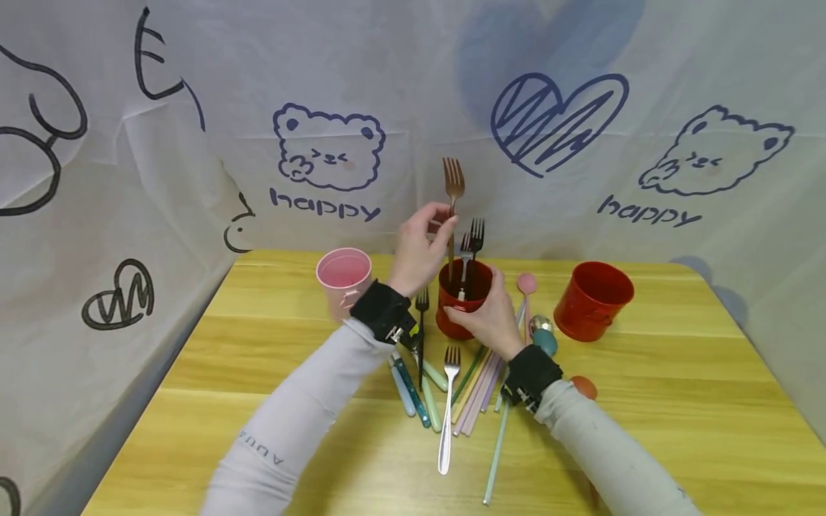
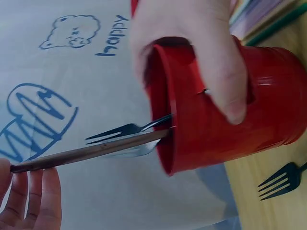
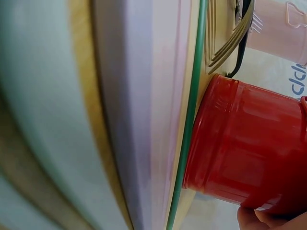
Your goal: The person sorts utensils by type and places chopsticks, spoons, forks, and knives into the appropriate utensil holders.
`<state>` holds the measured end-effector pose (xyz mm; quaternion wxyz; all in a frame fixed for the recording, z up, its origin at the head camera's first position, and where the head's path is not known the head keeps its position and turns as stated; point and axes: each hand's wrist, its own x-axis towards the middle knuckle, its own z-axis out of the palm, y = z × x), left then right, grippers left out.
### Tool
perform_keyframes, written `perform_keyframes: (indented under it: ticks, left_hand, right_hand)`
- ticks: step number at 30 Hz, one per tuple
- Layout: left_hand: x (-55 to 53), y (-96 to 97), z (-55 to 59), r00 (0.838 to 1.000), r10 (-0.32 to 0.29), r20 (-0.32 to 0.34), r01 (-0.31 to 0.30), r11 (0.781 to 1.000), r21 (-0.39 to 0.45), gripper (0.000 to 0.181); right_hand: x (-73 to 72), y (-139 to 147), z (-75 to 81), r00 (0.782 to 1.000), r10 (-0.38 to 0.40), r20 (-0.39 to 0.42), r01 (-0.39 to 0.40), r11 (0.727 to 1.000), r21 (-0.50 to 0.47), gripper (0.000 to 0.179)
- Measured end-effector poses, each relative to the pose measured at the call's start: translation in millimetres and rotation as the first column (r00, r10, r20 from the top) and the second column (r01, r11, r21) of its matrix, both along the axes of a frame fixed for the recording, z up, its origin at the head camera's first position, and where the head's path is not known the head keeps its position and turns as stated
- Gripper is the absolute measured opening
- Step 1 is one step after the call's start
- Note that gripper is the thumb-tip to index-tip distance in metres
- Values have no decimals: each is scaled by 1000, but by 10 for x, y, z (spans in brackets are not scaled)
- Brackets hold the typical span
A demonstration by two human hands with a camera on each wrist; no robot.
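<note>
A copper-brown fork (image 1: 454,185), tines up, is pinched by my left hand (image 1: 419,247) around its upper handle. Its lower end reaches inside a red bucket (image 1: 454,328). In the same bucket stand a black fork (image 1: 477,235) and a silver fork (image 1: 465,251), both tines up. My right hand (image 1: 493,319) grips the bucket from the right, thumb on its front wall, as the left wrist view also shows. On the table just in front lies another silver fork (image 1: 449,401), and a black fork (image 1: 421,308) lies by my left wrist.
A pink bucket (image 1: 342,294) stands at the left, a second red bucket (image 1: 590,308) at the right. Several knives (image 1: 411,390), pastel handles (image 1: 477,401) and spoons, one pink (image 1: 526,284), lie across the table's middle. Fabric hangs behind the back edge.
</note>
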<state>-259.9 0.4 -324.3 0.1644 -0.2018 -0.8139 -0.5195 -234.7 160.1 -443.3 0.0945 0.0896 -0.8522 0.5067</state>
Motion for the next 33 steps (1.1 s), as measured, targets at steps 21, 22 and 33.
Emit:
perform_keyframes:
  ticks: [21, 22, 33]
  left_hand:
    - [-46, 71, -440, 986, 54, 160, -7, 959, -282, 25]
    - [-39, 56, -444, 985, 48, 164, 0, 960, -278, 26]
    - [62, -276, -566, 990, 29, 139, 8, 965, -261, 19]
  right_hand:
    - [2, -4, 3, 1000, 4, -1, -4, 1000, 0, 93]
    - [5, -4, 5, 1000, 6, -1, -6, 1000, -5, 93]
    - [13, 2, 20, 1000, 12, 8, -12, 1000, -25, 94]
